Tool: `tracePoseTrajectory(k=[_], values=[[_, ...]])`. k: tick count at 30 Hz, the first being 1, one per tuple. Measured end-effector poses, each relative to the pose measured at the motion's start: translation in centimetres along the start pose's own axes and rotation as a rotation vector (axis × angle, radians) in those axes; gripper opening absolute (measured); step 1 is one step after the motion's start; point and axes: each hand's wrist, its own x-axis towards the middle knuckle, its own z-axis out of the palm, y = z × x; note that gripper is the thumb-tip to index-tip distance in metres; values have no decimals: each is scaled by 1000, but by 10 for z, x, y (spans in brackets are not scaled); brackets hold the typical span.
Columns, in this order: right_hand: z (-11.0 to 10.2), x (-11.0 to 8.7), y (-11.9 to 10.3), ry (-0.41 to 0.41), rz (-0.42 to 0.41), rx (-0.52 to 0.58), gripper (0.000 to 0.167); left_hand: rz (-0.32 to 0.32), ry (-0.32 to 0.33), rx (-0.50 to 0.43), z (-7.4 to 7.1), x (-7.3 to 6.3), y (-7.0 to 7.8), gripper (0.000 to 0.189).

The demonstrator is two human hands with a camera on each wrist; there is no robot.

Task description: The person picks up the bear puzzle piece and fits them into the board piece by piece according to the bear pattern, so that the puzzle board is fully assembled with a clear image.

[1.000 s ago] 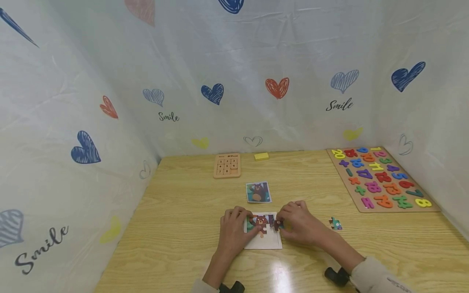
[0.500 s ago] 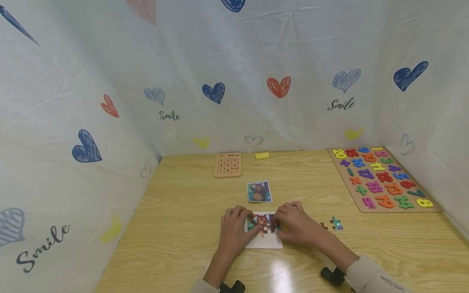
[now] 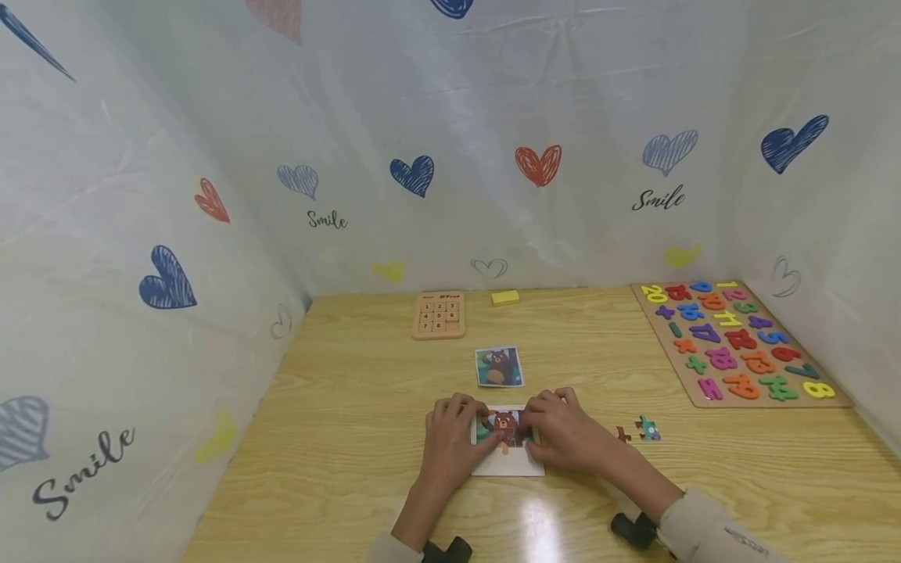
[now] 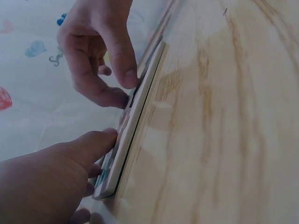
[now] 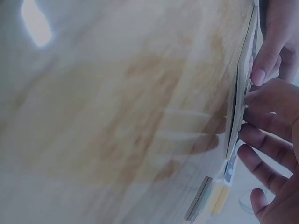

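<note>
A small jigsaw board (image 3: 508,466) with a bear picture lies flat on the table, its lower strip bare white. My left hand (image 3: 450,439) holds the board's left side, thumb on the fitted pieces and fingers at the far left edge. At its right side, my right hand (image 3: 567,432) pinches a dark jigsaw piece (image 3: 526,435) down against the bear picture; fingers hide most of that piece. In the left wrist view, thumb and forefinger of the right hand (image 4: 100,51) meet the board's top face. Two loose jigsaw pieces, one teal (image 3: 649,428) and one brown (image 3: 622,434), lie beyond the right wrist.
A bear picture card (image 3: 500,367) lies just behind the board. Farther back are a wooden number slide puzzle (image 3: 439,316) and a yellow block (image 3: 504,298). A board of coloured numbers (image 3: 742,344) lies at the right. Heart-printed curtains (image 3: 464,117) enclose the table (image 3: 338,438).
My right hand has brought the dark piece leftward and down into the gap beside the bear. The brown loose piece has come into sight behind the right wrist. The left hand stays put.
</note>
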Motion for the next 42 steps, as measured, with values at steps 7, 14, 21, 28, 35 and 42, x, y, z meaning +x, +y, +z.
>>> tracePoseTrajectory(k=[7, 14, 21, 28, 35, 42], values=[[-2, -3, 0, 27, -53, -24, 11, 13, 5, -2, 0, 2, 1, 36], [-3, -5, 1, 31, -51, -47, 10, 29, 48, 72, 5, 5, 9, 35], [-6, -18, 4, 37, 43, 41, 13, -45, 36, 221, 13, 7, 21, 46], [-22, -41, 22, 97, 134, 49, 15, -77, 43, 207, 14, 6, 21, 48], [-30, -60, 40, 92, 192, 6, 19, -81, 56, 187, 15, 5, 20, 48], [-28, -72, 49, 88, 154, 30, 26, -77, 62, 145, 17, 5, 20, 46]])
